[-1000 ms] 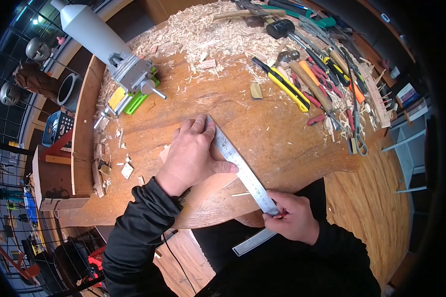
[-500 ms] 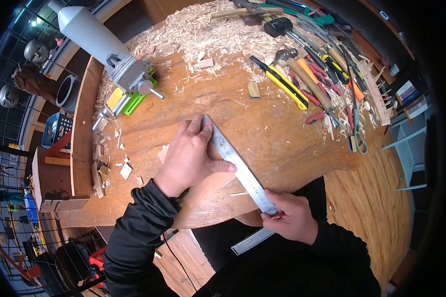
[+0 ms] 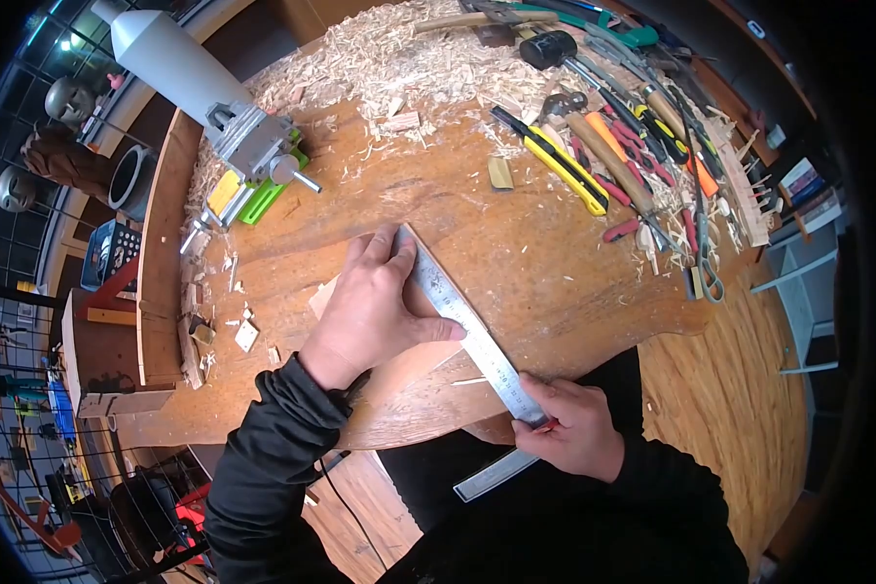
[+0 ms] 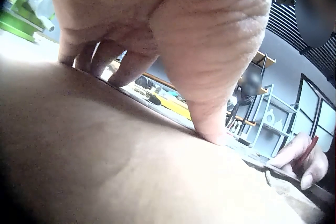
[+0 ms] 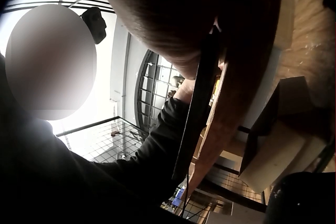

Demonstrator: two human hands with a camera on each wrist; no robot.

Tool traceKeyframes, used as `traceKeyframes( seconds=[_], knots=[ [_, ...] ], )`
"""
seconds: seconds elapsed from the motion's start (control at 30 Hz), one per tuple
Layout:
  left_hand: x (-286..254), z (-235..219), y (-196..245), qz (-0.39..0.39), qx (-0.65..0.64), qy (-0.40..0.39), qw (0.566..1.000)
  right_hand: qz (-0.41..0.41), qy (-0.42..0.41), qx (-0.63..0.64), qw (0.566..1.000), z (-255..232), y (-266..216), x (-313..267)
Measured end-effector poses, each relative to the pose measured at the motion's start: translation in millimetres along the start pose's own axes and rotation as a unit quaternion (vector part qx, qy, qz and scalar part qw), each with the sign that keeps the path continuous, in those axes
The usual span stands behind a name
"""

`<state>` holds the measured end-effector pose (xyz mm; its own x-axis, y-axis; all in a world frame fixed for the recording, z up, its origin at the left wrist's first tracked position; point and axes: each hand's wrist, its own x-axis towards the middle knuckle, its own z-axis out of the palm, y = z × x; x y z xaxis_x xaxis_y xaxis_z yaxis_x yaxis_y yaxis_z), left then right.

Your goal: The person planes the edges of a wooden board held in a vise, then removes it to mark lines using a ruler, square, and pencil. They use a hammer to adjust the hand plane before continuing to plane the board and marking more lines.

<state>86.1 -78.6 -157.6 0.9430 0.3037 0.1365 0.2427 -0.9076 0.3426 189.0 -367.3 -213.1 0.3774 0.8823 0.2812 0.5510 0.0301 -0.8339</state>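
Observation:
A steel L-shaped square [image 3: 487, 356] lies slantwise across a thin pale wooden board [image 3: 411, 378] at the table's front edge. My left hand [image 3: 368, 307] presses on it from the left, fingertips near its far end and the thumb stretched out on the blade; the left wrist view shows these straight fingers standing on the surface. At the near corner my right hand [image 3: 579, 425] grips the square between thumb and fingers. A slim red pencil-like thing [image 4: 311, 149] sticks up from that hand. The square's short arm [image 3: 496, 475] reaches past the table edge over the lap.
A yellow utility knife [image 3: 565, 170] lies beyond the square, beside piled hand tools [image 3: 642, 136] at the right. Wood shavings [image 3: 399, 58] cover the back. A grey-and-green clamp device [image 3: 253, 151] stands at the left. A thin wood sliver [image 3: 470, 382] lies by the blade.
Both hands keep their places on the square. The head view has shifted only slightly.

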Motion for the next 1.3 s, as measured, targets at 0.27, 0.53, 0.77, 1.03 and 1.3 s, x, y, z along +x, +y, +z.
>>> traceKeyframes(
  seconds=[0.27,0.53,0.77,1.03,1.3],
  knots=[
    [-1.0,3.0,-0.6,-0.009,-0.017,0.013,1.0,-0.01,-0.002,-0.013,1.0,-2.6,-2.6,2.9],
    [-2.6,4.1,-0.7,-0.008,-0.016,0.016,1.0,-0.002,-0.007,-0.028,1.0,-1.1,-1.7,0.1],
    [-2.2,3.9,-0.5,-0.019,-0.02,0.008,1.0,-0.012,0.002,-0.036,0.999,0.9,0.2,-1.1],
    [-1.2,2.0,-0.6,-0.019,-0.024,-0.002,1.0,-0.016,0.003,-0.037,0.999,0.6,-1.5,-0.5],
    [-0.3,-0.5,0.7,-0.012,-0.021,-0.007,1.0,-0.01,-0.001,-0.039,0.999,0.3,-2.0,-0.6]
  ],
)
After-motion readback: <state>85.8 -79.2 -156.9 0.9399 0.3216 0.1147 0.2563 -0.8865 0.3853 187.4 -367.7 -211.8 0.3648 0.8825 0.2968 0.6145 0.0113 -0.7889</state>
